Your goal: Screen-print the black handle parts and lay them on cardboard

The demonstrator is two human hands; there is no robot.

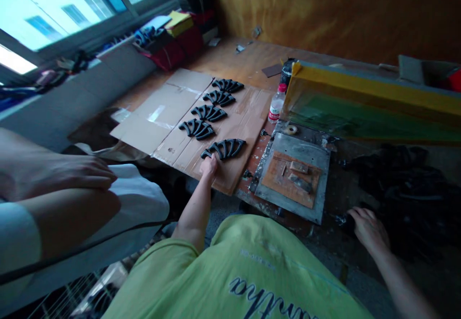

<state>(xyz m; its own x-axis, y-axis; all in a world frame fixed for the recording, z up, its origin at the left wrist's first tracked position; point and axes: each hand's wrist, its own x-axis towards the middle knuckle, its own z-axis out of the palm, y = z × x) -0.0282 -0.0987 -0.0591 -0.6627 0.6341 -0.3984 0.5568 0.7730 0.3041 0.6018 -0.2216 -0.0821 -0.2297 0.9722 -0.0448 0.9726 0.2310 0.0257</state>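
My left hand is closed at the near end of the front row of black curved pieces, its fingers on the lowest piece. The pieces are glossy, slim and bent, and lie overlapping like a fan. Behind them several similar fans run in a line along the flattened cardboard. On the right, my right hand has its fingers curled down at the edge of a dark heap of black pieces. A dark thing sits under those fingers, but shadow hides its shape.
Between my hands lies a metal plate bearing a brown board and small blocks. A red-capped bottle, a tape roll and a yellow-edged screen frame stand behind. A person's folded arms are close on the left.
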